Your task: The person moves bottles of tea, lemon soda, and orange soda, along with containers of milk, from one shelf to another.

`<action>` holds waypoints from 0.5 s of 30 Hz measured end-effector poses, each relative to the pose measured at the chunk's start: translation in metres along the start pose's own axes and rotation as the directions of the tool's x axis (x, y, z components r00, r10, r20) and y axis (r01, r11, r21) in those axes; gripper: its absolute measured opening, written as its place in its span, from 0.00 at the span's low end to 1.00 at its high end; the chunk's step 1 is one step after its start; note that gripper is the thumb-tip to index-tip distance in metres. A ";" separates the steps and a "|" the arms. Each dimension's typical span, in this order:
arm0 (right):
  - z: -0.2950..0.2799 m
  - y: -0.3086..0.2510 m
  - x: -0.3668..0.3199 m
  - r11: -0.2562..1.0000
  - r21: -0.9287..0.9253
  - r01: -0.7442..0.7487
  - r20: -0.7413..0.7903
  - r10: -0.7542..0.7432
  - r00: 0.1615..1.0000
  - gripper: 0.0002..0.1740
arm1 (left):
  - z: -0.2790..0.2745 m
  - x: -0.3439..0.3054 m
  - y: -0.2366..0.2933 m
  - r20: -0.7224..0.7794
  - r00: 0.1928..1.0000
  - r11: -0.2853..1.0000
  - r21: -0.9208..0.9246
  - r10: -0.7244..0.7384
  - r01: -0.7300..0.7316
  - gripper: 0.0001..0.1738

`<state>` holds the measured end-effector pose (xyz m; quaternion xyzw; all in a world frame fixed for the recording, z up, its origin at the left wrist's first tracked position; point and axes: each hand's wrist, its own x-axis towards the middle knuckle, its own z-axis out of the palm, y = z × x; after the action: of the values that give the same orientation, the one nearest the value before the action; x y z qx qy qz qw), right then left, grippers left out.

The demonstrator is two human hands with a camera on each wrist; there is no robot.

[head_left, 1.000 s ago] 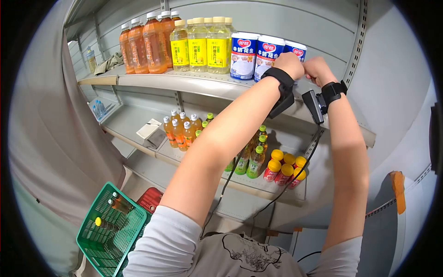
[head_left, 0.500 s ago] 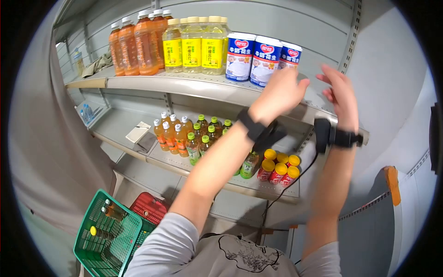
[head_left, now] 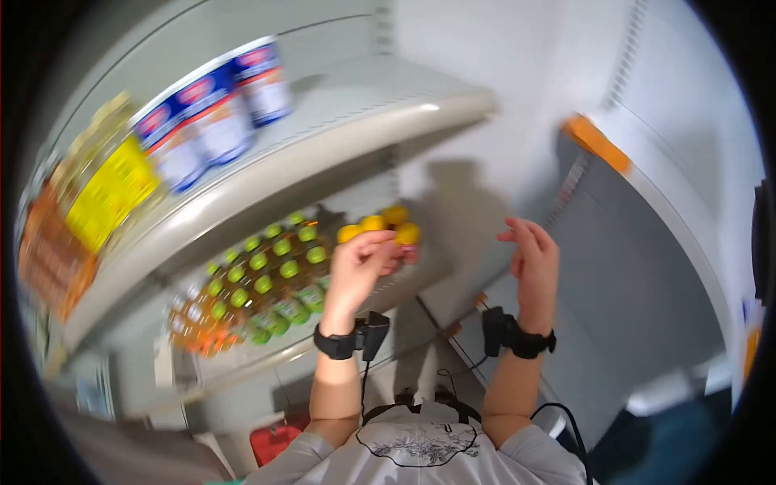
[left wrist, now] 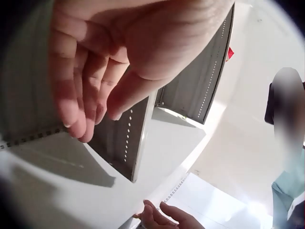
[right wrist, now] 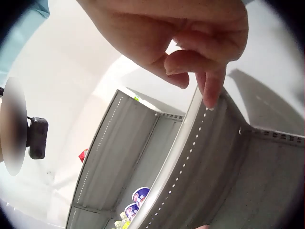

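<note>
My left hand (head_left: pixel 356 271) is held in mid-air with loosely bent fingers and nothing in them. In the head view it overlaps the yellow-lidded cans (head_left: pixel 373 223) on the lower shelf. Farther right, my right hand (head_left: pixel 535 271) is raised too, its fingers loose and holding nothing. The left wrist view shows the left hand (left wrist: pixel 114 57) large and bare, with the right hand (left wrist: pixel 171 217) at the bottom. On the upper shelf (head_left: pixel 347 121) stand blue-and-white cans (head_left: pixel 263 85), blurred, well away from both hands.
Green-capped bottles (head_left: pixel 289 269) stand in rows on the lower shelf, beside orange-labelled bottles (head_left: pixel 202 327). Yellow-labelled bottles (head_left: pixel 113 194) are up at the left. A grey panel with an orange-ended edge (head_left: pixel 596 143) rises on the right. A red basket (head_left: pixel 275 440) sits low at the left.
Both hands have come away from the blue-and-white cans, lowered and moved apart. The head view has swung right, so the shelves now appear farther left and tilted.
</note>
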<state>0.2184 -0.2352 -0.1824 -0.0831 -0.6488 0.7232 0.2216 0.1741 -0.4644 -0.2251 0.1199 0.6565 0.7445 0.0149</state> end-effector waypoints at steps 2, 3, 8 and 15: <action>-0.022 0.002 -0.013 1.000 -0.025 0.002 -0.135 -0.005 0.991 0.14 | 0.027 0.004 0.003 0.062 0.996 0.997 0.041 -0.067 0.065 0.12; -0.036 0.003 -0.020 1.000 -0.031 0.003 -0.159 -0.008 0.987 0.14 | 0.040 0.005 -0.006 0.133 0.988 0.997 0.027 -0.077 0.074 0.12; -0.099 -0.008 -0.068 0.996 -0.084 -0.026 -0.403 -0.010 0.915 0.15 | 0.109 -0.010 -0.021 0.459 0.875 0.987 0.037 -0.155 0.155 0.13; -0.165 -0.029 -0.118 0.994 -0.096 0.051 -0.596 -0.098 0.797 0.14 | 0.188 -0.047 -0.003 0.670 0.732 0.992 0.048 -0.120 0.119 0.13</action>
<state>0.3963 -0.1352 -0.1981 -0.2904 -0.5747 0.6257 0.4404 0.2564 -0.2890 -0.2147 0.3376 0.6142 0.6481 0.2980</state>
